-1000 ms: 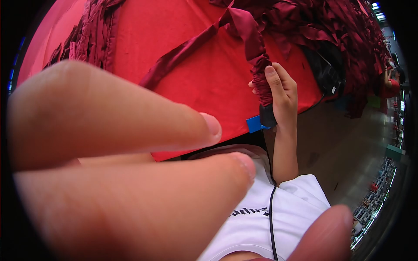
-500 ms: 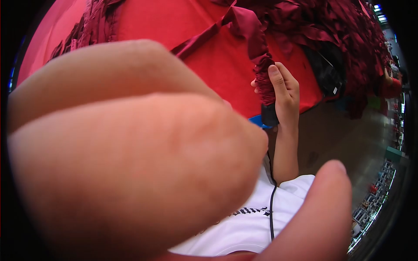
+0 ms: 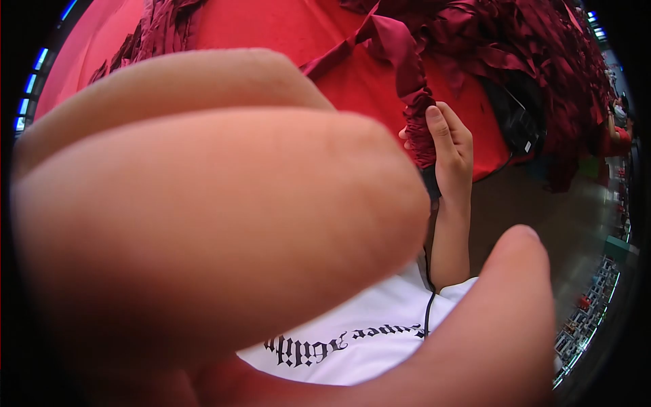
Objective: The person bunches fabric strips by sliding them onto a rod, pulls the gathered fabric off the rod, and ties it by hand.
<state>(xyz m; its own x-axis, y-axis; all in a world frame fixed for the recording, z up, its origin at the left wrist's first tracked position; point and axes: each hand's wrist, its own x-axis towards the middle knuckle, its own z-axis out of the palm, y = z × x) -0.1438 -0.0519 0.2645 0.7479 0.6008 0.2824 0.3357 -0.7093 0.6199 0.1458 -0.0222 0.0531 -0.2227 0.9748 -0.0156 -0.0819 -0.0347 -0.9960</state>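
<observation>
My right hand [image 3: 456, 152] is closed around the gathered part of a shiny maroon fabric strip [image 3: 419, 129], thumb on the near side. From there, the strip's flat ribbon runs up and bends back to the left over a red surface [image 3: 339, 81]. A black piece [image 3: 428, 182] shows under the gathers, partly hidden. Very close to the camera, my left hand [image 3: 271, 217] fills the lower left. Its fingers are bent, with the thumb standing well apart on the right, and nothing shows between them.
Heaped maroon ribbons [image 3: 502, 41] lie at the upper right, with another bunch [image 3: 163, 30] at the upper left. A black object [image 3: 519, 122] sits at the red surface's right edge. A black cord [image 3: 428, 312] crosses my white shirt [image 3: 380, 339]. Farther right, a person in red [image 3: 618, 139] is visible.
My left hand's fingers have bent and now cover more of the view; its thumb has risen. My right hand keeps its hold on the strip, shifted slightly right in view. The blue piece is now hidden.
</observation>
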